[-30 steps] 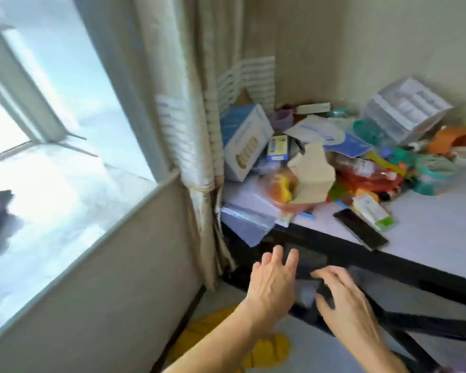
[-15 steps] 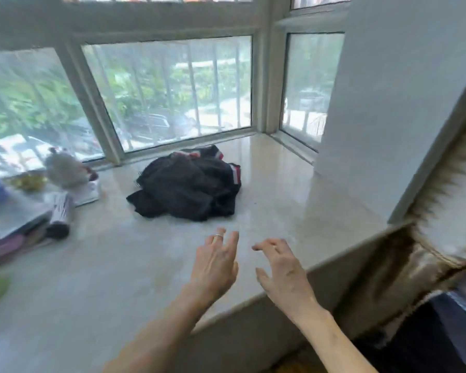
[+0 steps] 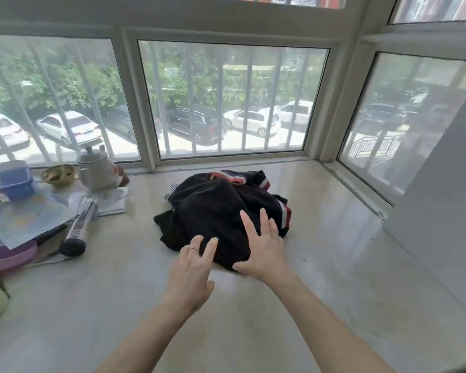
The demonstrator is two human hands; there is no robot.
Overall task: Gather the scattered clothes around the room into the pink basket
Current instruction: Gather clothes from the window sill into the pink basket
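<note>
I am looking down through the head camera at a pale stone window ledge [image 3: 334, 265]. On it one dark heap of clothes [image 3: 213, 208] is lying in the middle, near the glass, with red, white and blue striped trim showing along its far and right edges. I cannot tell how many garments are making up the heap.

Both of the person's hands are reaching to it, and neither is gripping anything. The left hand [image 3: 193, 267] is spreading its fingers wide, fingertips arriving at the near edge of the cloth, one ring showing on a finger. The right hand [image 3: 264, 246] is lying flat and wide over the near right part of the heap, its thumb touching the near hem.

Containers are sitting at the left end of the ledge. One brass bowl [image 3: 58, 175] is holding something greenish that is too blurred to name. One white teapot [image 3: 94, 168] is standing upright just beside it, lid on. One pink tray [image 3: 8, 257] is carrying a stack of paper sheets [image 3: 24, 219] that is overhanging its rim. One blue brush [image 3: 12, 180] is resting behind the papers, and one black cylinder [image 3: 78, 227] is lying tilted against the paper stack, well apart from the clothes.

Three window panes are meeting the ledge, two ahead and one on the right.
</note>
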